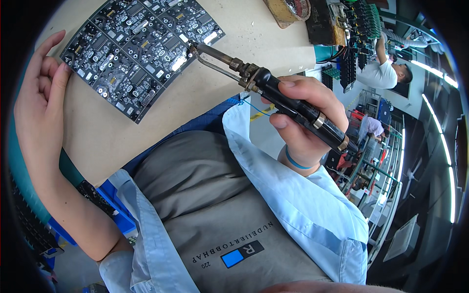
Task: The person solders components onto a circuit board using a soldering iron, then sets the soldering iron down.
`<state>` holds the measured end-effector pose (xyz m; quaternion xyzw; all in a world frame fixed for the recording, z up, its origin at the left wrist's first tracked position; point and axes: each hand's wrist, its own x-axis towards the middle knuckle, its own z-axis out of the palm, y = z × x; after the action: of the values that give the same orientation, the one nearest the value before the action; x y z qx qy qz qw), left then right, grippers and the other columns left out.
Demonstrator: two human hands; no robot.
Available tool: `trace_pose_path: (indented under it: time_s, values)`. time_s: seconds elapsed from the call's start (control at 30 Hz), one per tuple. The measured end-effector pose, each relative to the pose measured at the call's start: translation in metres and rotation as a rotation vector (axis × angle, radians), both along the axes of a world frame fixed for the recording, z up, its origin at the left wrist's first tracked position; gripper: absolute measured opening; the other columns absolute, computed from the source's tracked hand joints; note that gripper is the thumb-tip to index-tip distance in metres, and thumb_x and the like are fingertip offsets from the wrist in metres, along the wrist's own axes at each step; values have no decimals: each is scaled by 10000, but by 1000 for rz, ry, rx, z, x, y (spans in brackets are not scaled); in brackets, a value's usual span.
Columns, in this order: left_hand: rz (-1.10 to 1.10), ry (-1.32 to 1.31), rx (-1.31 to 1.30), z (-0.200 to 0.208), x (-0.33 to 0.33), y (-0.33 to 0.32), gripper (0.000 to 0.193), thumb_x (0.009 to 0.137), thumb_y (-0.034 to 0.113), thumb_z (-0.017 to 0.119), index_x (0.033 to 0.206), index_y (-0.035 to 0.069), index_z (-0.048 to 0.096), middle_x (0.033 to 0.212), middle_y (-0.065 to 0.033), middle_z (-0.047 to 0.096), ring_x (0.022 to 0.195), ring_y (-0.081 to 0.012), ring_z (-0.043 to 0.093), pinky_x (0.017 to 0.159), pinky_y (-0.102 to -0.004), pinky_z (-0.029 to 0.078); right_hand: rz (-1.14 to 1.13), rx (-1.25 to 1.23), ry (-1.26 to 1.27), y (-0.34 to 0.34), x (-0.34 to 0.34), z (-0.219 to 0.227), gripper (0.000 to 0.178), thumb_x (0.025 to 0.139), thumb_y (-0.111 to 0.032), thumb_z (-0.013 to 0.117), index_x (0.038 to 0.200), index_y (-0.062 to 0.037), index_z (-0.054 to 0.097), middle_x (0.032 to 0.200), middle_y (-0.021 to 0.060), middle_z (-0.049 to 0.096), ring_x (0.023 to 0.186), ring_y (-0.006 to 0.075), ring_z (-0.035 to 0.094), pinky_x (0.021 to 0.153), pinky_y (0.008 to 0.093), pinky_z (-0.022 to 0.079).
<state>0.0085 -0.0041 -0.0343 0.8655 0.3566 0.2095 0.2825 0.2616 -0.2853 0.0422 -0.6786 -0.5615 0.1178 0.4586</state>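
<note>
A dark panel of joined circuit boards (128, 59), dense with small components, lies at an angle on the beige work surface. At its left corner is my left hand (45, 80), with the thumb tip on the panel's edge, the index finger stretched out and the other fingers curled in. My right hand (310, 110) grips a black soldering iron (288, 103) with a thin metal tube running alongside its shaft. The iron's tip is at the panel's right part; whether it touches the board or hovers just over it, I cannot tell.
A round container in a worn holder (293, 10) stands at the far edge of the work surface (259, 53). Beyond it are a dark block and a rack of green boards (359, 22). Blue bins (122, 219) sit low at the left. Other people (383, 71) work at the right.
</note>
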Motion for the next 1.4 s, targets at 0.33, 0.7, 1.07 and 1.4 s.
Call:
trace_pose_path:
  time_s: [0.33, 0.7, 1.07, 1.4]
  values:
    - [-7, -6, -4, -2, -1, 2, 442, 994, 82, 629, 1435, 104, 593, 858, 40, 500, 702, -29, 411, 665, -163, 391, 8, -4, -27, -1, 1, 0, 427, 672, -22, 885, 1061, 21, 714, 976, 151, 755, 846, 256, 740, 755, 317, 583]
    - [2, 0, -12, -1, 0, 1, 441, 993, 81, 631, 1431, 107, 596, 858, 40, 504, 705, -27, 417, 658, -166, 386, 29, 8, 9, -2, 3, -1, 433, 672, -7, 876, 1070, 26, 709, 994, 159, 752, 864, 258, 738, 770, 321, 581]
    - [1, -18, -39, -3, 0, 2, 437, 993, 78, 637, 1427, 96, 597, 853, 39, 494, 706, -30, 414, 661, -169, 390, 22, 10, 14, -1, 1, -3, 426, 686, -22, 882, 1074, 22, 710, 991, 154, 753, 854, 257, 738, 767, 318, 579]
    - [2, -30, -46, -3, 0, 3, 444, 986, 72, 642, 1428, 97, 598, 848, 37, 497, 700, -28, 411, 657, -167, 388, 12, 25, 6, -1, 1, -5, 432, 678, -23, 882, 1072, 23, 711, 990, 162, 751, 858, 260, 737, 758, 320, 580]
